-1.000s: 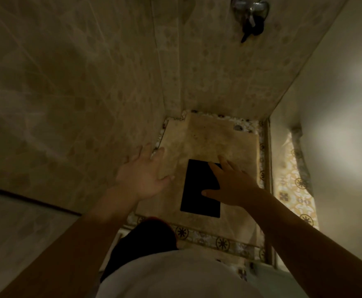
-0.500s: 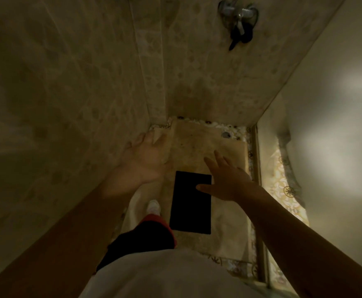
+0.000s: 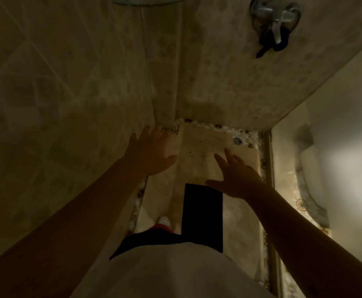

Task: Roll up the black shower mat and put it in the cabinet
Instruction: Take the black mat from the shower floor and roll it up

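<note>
The black shower mat [image 3: 202,216] lies flat on the beige shower floor [image 3: 205,147], a dark rectangle whose near end is hidden behind my white shirt. My left hand [image 3: 151,152] is stretched out, fingers spread, close to the left tiled wall and holding nothing. My right hand [image 3: 235,175] hovers with fingers apart just over the mat's far right corner, also holding nothing. No cabinet is in view.
Tiled walls [image 3: 68,82] close in on the left and far side. A metal tap [image 3: 274,16] with a dark strap hangs high on the far wall. A floor drain [image 3: 237,141] sits at the far right corner. A raised curb [image 3: 269,173] bounds the right. My shoe [image 3: 164,221] stands left of the mat.
I have stepped further into the shower, so the mat sits lower and nearer in view. Both hands have reached further forward past it and stay empty.
</note>
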